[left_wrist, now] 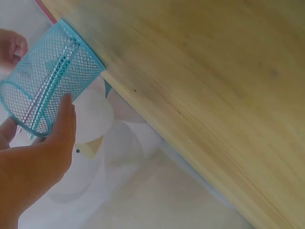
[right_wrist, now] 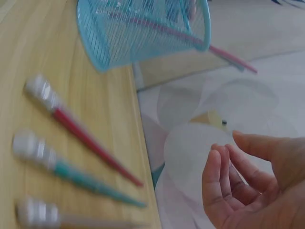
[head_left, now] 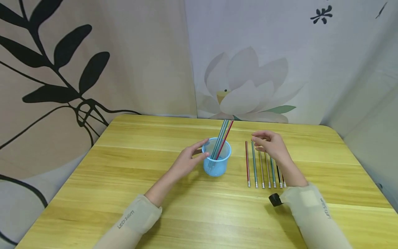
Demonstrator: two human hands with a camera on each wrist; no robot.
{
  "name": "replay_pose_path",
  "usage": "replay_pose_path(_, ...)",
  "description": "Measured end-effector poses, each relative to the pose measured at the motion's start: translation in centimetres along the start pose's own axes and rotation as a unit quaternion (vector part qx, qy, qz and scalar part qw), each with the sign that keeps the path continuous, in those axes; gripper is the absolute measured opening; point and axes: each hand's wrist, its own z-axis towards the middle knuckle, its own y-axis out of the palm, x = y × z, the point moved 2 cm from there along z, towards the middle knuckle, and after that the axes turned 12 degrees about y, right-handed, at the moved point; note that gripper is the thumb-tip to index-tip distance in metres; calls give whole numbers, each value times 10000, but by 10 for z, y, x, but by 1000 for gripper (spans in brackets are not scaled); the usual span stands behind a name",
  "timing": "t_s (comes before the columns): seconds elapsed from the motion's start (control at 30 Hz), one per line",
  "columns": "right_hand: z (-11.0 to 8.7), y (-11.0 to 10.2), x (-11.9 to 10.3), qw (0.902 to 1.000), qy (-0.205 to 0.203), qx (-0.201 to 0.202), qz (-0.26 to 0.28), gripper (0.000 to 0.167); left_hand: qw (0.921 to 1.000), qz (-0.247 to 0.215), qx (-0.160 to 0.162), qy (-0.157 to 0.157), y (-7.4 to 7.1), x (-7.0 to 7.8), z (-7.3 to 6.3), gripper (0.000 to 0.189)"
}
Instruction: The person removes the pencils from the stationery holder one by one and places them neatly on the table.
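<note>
A light blue mesh pen cup [head_left: 215, 167] stands on the table, with teal pencils [head_left: 219, 138] and a red one leaning inside. My left hand [head_left: 186, 160] holds the cup at its left side near the rim, the thumb in front and the fingers behind; the left wrist view shows the hand around the mesh wall [left_wrist: 52, 76]. To the right, several pencils lie side by side, among them a red pencil [head_left: 247, 164] and a teal pencil [head_left: 254, 164], metal-banded ends towards me. Over their far ends hovers my right hand [head_left: 272, 145], fingers loosely bent and holding nothing [right_wrist: 248, 179]. It hides part of the row.
The wooden table [head_left: 109, 193] reaches back to a printed cloth wall [head_left: 248, 79] with a flower and dark leaves. A small black piece [head_left: 275, 199] sticks out from the right sleeve cuff, near the pencils' close ends.
</note>
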Motion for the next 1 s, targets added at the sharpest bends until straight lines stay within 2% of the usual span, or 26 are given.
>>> replay_pose_path(0.3, 3, 31, -22, 9990, -262, -275, 231, 40, 9990, -454, 8, 30, 2, 0, 1, 56)
replay_pose_path(0.53, 4, 49, -31, 9974, -411, -487, 345, 40, 9986, -530, -36, 61, 1, 1, 1, 57)
replay_pose_path(0.77, 5, 60, -36, 9975, -410, -486, 302, 39, 9982, -605, -13, 42, 2, 0, 4, 56)
replay_pose_path(1.0, 4, 69, -37, 9978, -262, -450, 410, 30, 9977, -678, -33, 16, 4, 0, 2, 56)
